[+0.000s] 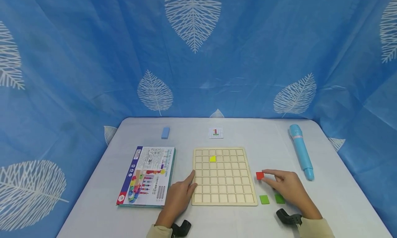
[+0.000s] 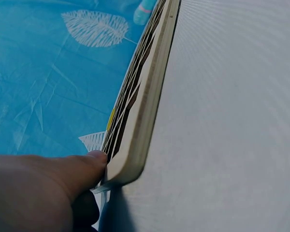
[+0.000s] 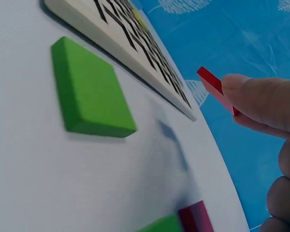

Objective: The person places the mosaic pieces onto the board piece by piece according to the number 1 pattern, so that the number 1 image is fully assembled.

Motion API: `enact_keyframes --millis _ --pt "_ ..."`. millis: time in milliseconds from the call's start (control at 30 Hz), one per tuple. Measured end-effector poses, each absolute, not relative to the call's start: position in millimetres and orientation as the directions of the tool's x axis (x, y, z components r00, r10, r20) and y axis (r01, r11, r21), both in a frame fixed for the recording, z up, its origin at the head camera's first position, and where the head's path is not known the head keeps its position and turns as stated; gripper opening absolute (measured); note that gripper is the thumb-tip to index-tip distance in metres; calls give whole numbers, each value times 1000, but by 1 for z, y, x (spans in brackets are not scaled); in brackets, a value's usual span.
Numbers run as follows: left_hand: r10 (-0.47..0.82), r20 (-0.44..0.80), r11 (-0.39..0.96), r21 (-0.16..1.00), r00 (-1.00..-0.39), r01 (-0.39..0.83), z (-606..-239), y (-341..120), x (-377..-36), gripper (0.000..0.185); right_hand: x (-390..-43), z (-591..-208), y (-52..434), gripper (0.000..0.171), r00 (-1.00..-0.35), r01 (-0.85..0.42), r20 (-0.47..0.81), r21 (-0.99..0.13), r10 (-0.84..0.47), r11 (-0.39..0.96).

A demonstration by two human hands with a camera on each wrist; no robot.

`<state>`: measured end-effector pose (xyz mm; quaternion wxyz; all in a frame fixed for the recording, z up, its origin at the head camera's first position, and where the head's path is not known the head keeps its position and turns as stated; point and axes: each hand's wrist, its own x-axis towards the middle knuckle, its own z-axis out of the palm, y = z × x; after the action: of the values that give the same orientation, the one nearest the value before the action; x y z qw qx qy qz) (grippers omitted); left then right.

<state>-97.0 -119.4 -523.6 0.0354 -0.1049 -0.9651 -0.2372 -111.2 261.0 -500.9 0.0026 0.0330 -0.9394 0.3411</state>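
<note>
The right hand pinches a red tile between thumb and forefinger, lifted just clear of the worktop beside the right edge of the grid board. The right wrist view shows the tile held tilted, by its edges. It looks like a small, thin, stiff square of painted wood or foam: probably light, not fragile, smooth enough to slip from a loose pinch. Holding two opposite edges seems the sound grip, since that leaves the flat face free to drop into a cell.

The left hand rests with fingers fairly straight against the board's left edge; in the left wrist view a fingertip touches the rim near a corner, seemingly steadying the board. The board looks rigid and flat, likely to slide on the smooth worktop if nudged.

Two green tiles lie just under the right hand, near the board's lower right corner. One yellow tile sits in a cell near the board's top; the other cells are open. The raised ribs between cells could catch a tile that comes in crooked.

Further out lie a box just left of the board, a pattern card and a blue block near the far edge, and a blue pen at the right. Blue cloth hangs close round the worktop.
</note>
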Motion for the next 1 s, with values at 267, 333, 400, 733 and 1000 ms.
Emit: enact_keyframes --millis 267,333,400,733,1000 --pt "181 104 870 448 -978 208 -524 -121 -95 52 -123 -494 259 36 -984 -172 143 -634 -104 754" --pt "181 104 870 447 -978 208 -524 -121 -94 52 -127 -494 257 34 -978 -201 173 -633 -117 748" --pt "181 110 871 444 -977 212 -524 -121 -95 52 -130 -494 255 33 -973 -223 195 -634 -126 740" --pt "177 128 865 453 -976 216 -525 -120 -96 51 -142 -494 239 38 -982 -180 165 -701 -88 690" --pt "181 126 867 448 -975 219 -523 -119 -95 51 -151 -497 228 37 -980 -196 165 -756 -107 625"
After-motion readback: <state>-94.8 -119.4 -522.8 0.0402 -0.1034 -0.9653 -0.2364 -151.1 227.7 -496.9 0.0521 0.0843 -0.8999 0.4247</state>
